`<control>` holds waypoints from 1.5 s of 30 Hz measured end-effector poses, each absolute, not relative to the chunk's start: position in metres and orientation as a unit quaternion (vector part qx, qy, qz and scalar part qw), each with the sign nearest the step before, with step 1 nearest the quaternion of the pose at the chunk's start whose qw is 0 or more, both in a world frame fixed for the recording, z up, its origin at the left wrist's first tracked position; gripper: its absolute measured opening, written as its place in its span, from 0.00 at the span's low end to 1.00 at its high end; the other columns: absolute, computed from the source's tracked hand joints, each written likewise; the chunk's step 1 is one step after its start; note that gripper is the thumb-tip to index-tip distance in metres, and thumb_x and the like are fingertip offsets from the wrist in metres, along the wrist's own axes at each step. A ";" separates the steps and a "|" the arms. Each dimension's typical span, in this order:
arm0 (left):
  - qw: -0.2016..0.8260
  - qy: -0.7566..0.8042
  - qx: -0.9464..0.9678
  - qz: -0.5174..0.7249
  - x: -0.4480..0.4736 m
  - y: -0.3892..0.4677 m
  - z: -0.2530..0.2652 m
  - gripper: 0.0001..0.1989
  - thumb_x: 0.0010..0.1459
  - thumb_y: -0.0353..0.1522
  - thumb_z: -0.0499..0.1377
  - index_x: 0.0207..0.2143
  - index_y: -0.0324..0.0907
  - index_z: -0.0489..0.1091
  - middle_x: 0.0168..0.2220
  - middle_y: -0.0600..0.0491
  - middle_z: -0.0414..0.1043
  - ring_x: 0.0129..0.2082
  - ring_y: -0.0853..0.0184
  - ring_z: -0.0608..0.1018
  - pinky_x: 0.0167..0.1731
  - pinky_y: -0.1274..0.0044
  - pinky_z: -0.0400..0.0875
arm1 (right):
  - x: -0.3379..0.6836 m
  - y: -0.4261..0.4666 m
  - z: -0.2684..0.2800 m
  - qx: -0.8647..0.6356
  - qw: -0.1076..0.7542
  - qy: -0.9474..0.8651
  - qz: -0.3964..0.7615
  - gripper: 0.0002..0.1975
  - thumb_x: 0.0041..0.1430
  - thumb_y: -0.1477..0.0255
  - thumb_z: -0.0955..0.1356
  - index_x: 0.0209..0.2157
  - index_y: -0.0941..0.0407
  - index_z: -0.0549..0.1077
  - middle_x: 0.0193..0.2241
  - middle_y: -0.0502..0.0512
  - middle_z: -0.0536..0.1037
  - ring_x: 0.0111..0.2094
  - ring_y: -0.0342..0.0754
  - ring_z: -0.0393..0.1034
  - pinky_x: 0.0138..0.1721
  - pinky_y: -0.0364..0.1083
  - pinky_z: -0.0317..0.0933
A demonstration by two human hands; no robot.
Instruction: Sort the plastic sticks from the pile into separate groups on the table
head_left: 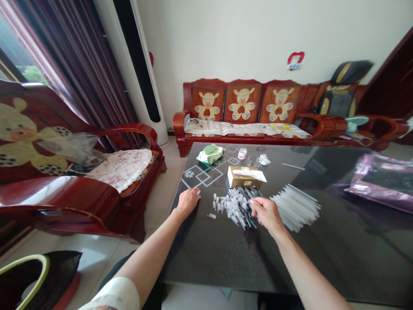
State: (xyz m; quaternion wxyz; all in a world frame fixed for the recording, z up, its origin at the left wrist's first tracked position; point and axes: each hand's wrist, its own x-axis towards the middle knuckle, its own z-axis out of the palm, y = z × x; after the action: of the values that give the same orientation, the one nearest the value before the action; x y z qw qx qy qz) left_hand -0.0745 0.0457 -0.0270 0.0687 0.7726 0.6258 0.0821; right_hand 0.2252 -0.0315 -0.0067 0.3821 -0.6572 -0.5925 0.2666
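My left hand (189,203) rests at the table's left side, fingers curled in, with a small translucent piece (198,193) at the fingertips, like those lying loose nearby. Over the right edge of a pile of thin dark sticks with translucent caps (238,206), my right hand (266,214) is closed in a pinch. What lies between those fingertips is too small to make out against the pile. A single loose cap (211,216) lies in front of the pile. Right of my right hand, long translucent tubes (296,207) are spread in a flat bundle.
Behind the pile stands a tissue box (247,177). Farther back are a wet-wipes pack (210,154), a small white jar (242,153) and crumpled tissue (264,159). A purple plastic bag (380,183) lies on the dark table (219,258) at right. A bin (41,275) stands on the floor at left.
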 end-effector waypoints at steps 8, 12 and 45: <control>0.043 0.633 0.769 0.082 -0.077 0.046 -0.032 0.15 0.61 0.36 0.55 0.49 0.43 0.68 0.43 0.45 0.73 0.43 0.61 0.77 0.41 0.75 0.66 | 0.262 -0.026 -0.001 -0.704 0.390 -0.556 0.208 0.19 0.54 0.60 0.62 0.28 0.60 0.77 0.15 0.53 0.74 0.14 0.43 0.63 0.19 0.42 0.55; 0.032 0.637 0.765 0.091 -0.078 0.045 -0.030 0.14 0.61 0.37 0.54 0.48 0.43 0.69 0.43 0.46 0.73 0.42 0.61 0.77 0.39 0.76 0.66 | 0.270 -0.027 0.001 -0.708 0.390 -0.556 0.192 0.19 0.52 0.61 0.63 0.31 0.61 0.78 0.15 0.54 0.75 0.15 0.44 0.65 0.20 0.42 0.55; 0.477 0.466 0.655 0.356 -0.013 -0.005 -0.014 0.13 0.55 0.37 0.59 0.39 0.39 0.76 0.23 0.52 0.73 0.23 0.67 0.75 0.28 0.76 0.69 | 0.218 -0.031 -0.009 -0.696 0.203 -0.688 0.039 0.13 0.61 0.71 0.61 0.28 0.57 0.74 0.24 0.57 0.78 0.27 0.48 0.72 0.27 0.43 0.53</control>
State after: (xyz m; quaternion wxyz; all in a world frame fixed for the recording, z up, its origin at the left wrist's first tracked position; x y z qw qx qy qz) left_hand -0.0128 -0.0047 -0.0140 0.4769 0.6545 0.4661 0.3562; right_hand 0.2178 -0.0308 -0.0091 0.2029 -0.6959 -0.6878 0.0386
